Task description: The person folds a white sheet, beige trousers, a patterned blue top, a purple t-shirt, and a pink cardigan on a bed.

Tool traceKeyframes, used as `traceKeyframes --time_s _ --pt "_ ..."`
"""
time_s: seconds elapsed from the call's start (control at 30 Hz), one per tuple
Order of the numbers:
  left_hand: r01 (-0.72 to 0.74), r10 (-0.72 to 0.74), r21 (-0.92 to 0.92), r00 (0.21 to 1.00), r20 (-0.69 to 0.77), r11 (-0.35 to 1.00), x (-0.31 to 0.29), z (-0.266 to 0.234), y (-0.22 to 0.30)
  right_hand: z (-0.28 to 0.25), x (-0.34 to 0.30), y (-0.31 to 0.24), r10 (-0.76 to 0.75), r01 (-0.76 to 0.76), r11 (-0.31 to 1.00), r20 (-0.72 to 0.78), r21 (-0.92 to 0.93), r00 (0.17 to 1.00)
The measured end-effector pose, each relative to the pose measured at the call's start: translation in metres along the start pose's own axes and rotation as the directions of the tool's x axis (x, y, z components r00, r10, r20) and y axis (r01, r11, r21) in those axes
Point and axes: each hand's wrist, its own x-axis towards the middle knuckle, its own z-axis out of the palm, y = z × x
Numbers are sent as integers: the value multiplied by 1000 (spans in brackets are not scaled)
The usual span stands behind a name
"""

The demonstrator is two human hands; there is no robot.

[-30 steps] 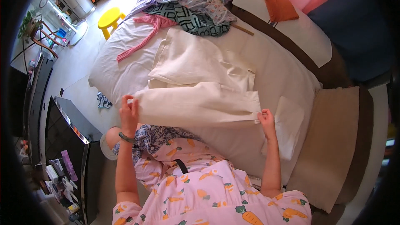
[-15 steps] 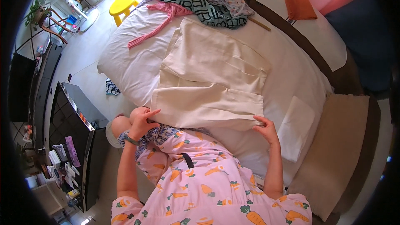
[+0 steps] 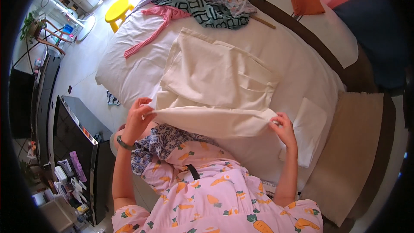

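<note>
A cream cloth garment (image 3: 215,69) with gathered pleats toward its right end lies spread on the bed; whether it is trousers or a skirt I cannot tell. Its near edge is lifted off the bed and stretched between my hands. My left hand (image 3: 139,118), with a dark green bangle at the wrist, pinches the near left corner, beside my knee. At the near right corner, my right hand (image 3: 284,130) grips the edge between thumb and fingers. The far part of the garment rests flat on the white bedsheet (image 3: 302,77).
A folded white cloth (image 3: 308,133) lies right of the garment. Beyond it are a twisted pink cloth (image 3: 157,30), a patterned green cloth (image 3: 207,11) and a wooden stick (image 3: 263,21). A yellow stool (image 3: 117,11) and a fan (image 3: 54,2) stand left. A brown cushion (image 3: 345,151) borders the bed.
Both hands have risen with the garment's near edge, lifting it from the bed and folding it up somewhat. My left hand has moved left and up. The view has shifted slightly.
</note>
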Motion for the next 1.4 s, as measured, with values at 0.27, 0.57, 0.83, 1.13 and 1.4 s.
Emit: traceKeyframes --time_s 0.27,0.57,0.83,1.13,1.4 --pt "-2 2 -5 1000 -20 1000 112 36 -48 18 106 43 -45 64 995 -242 71 969" --pt "56 -54 -16 992 115 998 168 79 -127 27 114 39 143 -126 940 -33 318 989" --pt "49 -8 -188 977 214 981 197 94 -140 13 105 24 141 -169 899 97 405 985" --pt "321 -146 -440 911 386 839 165 56 -104 4 89 20 65 -22 964 -152 265 986" --pt "169 -194 -627 981 28 761 73 -43 -31 -71 18 -77 -115 292 886 -440 360 891"
